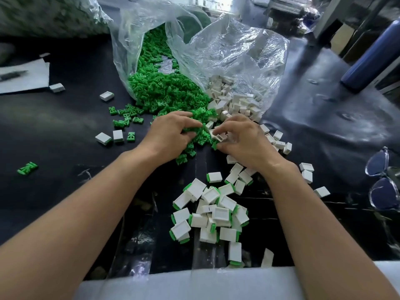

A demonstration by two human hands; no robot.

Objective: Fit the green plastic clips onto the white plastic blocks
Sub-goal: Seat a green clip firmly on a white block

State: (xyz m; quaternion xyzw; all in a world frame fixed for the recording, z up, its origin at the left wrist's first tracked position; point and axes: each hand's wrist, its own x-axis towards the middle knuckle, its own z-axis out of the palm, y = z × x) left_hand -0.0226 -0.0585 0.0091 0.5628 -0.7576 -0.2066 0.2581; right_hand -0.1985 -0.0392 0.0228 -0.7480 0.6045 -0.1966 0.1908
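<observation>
Green plastic clips (168, 92) are spilling out of a clear bag (238, 50) into a loose heap on the black table (65, 126), with a few strays lying off to the left. Left hand (171, 133) is digging into the near edge of that heap, fingers curling round clips; how many it is holding is hidden. Right hand (244, 141) is pinching one white block (217, 137) between thumb and fingertips, slotted face turning toward the left hand. More bare white blocks (236, 100) are lying just beside the green heap.

Step looks like pick-up, with the clip not yet seated. The next move is probably calling for singling out one clip, lining it up with the block's slot and pressing it in.

Clips are looking small, bright green and ribbed. Finished pieces (216, 213) are piling up near the body, each showing a green edge on a white block.
</observation>
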